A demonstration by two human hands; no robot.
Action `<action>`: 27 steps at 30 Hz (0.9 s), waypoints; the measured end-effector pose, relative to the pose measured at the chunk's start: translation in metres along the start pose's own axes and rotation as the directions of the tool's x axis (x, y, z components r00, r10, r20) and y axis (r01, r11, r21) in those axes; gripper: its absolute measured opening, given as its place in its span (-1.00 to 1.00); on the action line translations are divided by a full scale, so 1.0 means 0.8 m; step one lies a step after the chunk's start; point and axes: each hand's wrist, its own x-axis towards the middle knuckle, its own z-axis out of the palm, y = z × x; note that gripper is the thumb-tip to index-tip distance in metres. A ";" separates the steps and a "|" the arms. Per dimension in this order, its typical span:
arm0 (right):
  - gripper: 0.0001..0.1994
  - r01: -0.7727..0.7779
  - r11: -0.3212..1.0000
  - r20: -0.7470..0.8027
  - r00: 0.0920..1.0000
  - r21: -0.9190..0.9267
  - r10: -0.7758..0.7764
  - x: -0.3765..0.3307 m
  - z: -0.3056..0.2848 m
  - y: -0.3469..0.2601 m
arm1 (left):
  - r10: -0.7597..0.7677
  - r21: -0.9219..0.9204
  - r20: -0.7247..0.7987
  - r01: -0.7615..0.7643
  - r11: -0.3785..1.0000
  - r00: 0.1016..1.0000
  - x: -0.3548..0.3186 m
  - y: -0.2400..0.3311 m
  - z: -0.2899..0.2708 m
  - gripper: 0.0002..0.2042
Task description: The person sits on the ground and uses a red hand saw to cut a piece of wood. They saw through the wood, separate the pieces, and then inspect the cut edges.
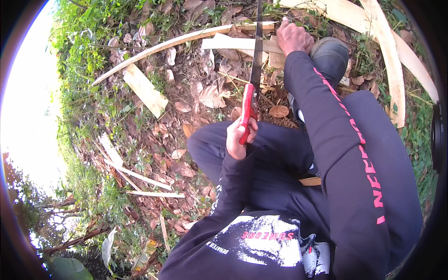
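My left hand point(241, 135) is closed round the red handle point(248, 109) of a hand saw. The saw's long dark blade point(257, 56) points away from me and crosses over a long, thin wooden strip point(182, 38) near its right end. My right hand point(294, 37) is closed at that end, beside my dark shoe point(329, 57), with the thumb pointing forward; its fingers' undersides are hidden. Just below the strip, a short pale board point(228, 43) lies on the leaves, also under the blade.
Wide curved planks point(387, 56) lie at the far right. A flat offcut point(145, 91) rests left of the saw, and several thin wood pieces point(140, 175) are scattered further left. Dry leaves and green plants cover the ground. My bent knee point(205, 144) is close below the saw handle.
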 end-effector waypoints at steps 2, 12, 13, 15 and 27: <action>-0.47 -0.049 0.996 0.069 0.996 -0.071 0.054 0.002 -0.004 -0.004 | -0.027 0.048 0.007 0.026 0.998 1.000 -0.003 0.009 0.013 -0.47; -0.34 -0.061 0.998 0.172 0.983 -0.013 0.062 -0.010 -0.029 -0.017 | -0.236 0.137 -0.092 0.247 0.959 0.967 0.002 0.048 0.033 -0.57; -0.31 -0.059 0.998 0.200 0.978 -0.003 0.058 -0.010 -0.030 -0.018 | -0.217 0.121 -0.142 0.235 0.964 0.966 0.000 0.042 0.032 -0.57; -0.30 -0.013 1.000 0.260 0.965 -0.023 0.019 -0.011 -0.036 -0.019 | -0.189 0.086 -0.249 0.216 0.973 0.950 0.001 0.027 0.030 -0.57; -0.41 0.050 0.998 0.197 0.980 -0.040 -0.041 0.002 -0.002 -0.025 | 0.075 0.558 -0.260 0.086 0.825 0.963 0.100 0.015 0.034 -0.46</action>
